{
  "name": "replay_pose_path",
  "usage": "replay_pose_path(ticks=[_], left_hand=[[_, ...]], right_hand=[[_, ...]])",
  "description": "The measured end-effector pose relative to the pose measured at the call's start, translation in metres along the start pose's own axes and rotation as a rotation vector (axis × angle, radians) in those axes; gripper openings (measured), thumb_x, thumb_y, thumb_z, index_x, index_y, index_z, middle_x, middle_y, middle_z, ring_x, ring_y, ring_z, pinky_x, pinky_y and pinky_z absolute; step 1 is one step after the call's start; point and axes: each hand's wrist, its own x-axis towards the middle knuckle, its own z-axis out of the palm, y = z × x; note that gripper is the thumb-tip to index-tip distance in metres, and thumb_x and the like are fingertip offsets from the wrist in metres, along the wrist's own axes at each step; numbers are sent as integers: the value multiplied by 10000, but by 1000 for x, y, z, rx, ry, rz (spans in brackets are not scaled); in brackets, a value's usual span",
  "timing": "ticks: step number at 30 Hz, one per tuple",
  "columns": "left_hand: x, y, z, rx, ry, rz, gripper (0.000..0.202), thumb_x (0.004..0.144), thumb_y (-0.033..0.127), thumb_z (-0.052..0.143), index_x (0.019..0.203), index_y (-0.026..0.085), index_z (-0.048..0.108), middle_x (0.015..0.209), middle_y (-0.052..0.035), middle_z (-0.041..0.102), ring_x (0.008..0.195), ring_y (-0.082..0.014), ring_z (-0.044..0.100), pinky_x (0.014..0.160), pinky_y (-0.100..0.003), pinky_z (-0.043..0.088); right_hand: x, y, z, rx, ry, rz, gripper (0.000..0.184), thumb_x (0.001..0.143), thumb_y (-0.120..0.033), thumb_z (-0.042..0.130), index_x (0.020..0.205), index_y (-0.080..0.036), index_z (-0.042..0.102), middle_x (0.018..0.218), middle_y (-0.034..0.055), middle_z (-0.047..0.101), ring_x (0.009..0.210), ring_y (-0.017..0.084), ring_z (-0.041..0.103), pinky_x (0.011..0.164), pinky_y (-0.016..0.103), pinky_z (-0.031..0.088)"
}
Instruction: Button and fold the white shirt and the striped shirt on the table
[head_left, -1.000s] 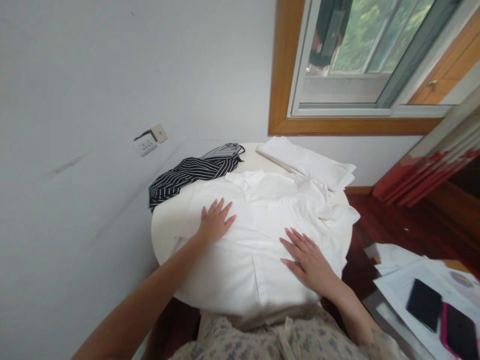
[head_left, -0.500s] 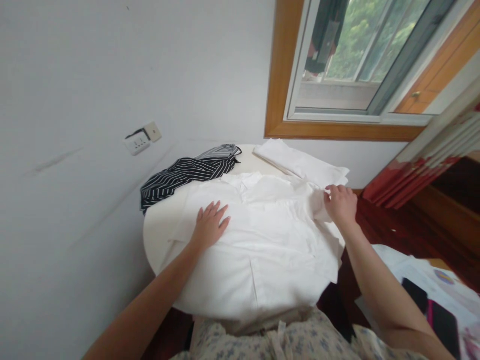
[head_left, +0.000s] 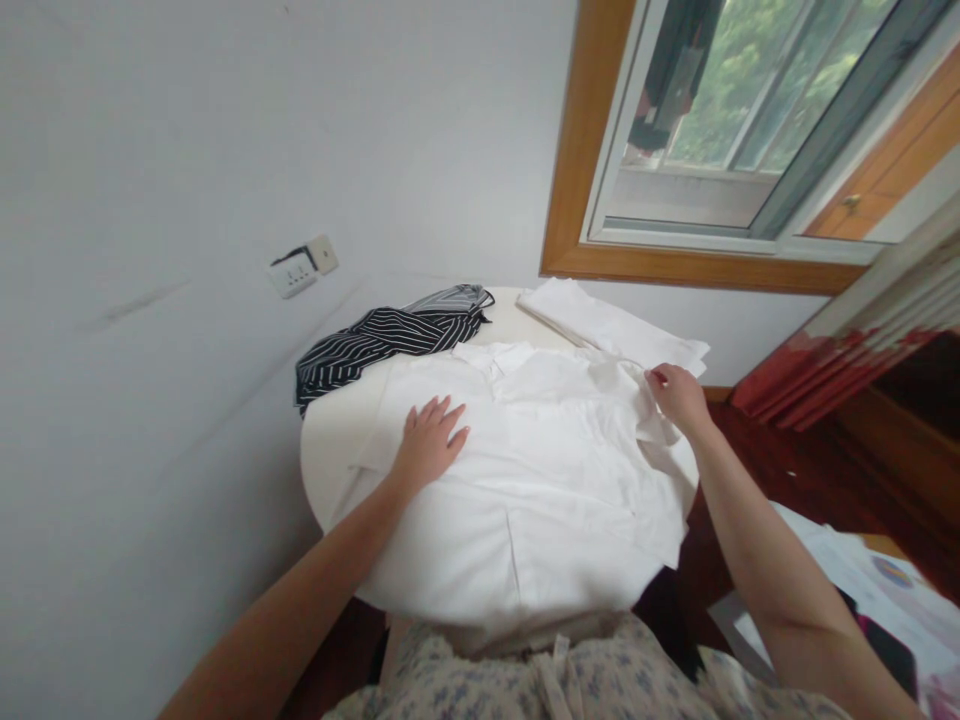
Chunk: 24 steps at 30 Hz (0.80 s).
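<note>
A white shirt lies spread over a small round white table, its lower part hanging over the near edge. My left hand rests flat on the shirt's left side, fingers spread and open. My right hand is at the shirt's far right shoulder, fingers pinched on the white fabric there.
A black-and-white striped garment lies at the table's far left edge. A folded white cloth sits at the back, below the window. A wall socket is on the left wall. Papers lie at the lower right, red curtain beyond.
My right hand left the shirt's lower front and moved up to its far right shoulder, where it took hold of the fabric. My left hand stayed pressed flat.
</note>
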Motion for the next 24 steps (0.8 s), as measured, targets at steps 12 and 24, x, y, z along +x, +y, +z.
replay_pose_path(ticks=[12,24], left_hand=[[1,-1,1,5,-2,-12,448,922,411,416,1320,250,544,1433,-95,475,1348,-302,385,1090,-536,284],[1,0,1,-20,7,-17,445,915,417,428,1317,267,547,1431,-91,479,1351,-295,385,1094,-528,284]], right_hand=[[54,-83,-70,-201,161,-164,356,977,-322,315,1115,-188,615,959,117,696,789,224,612,616,275,325],[1,-165,-21,-257,-287,-512,312,946,-225,383,1054,-122,658,996,182,704,933,250,663,760,307,450]])
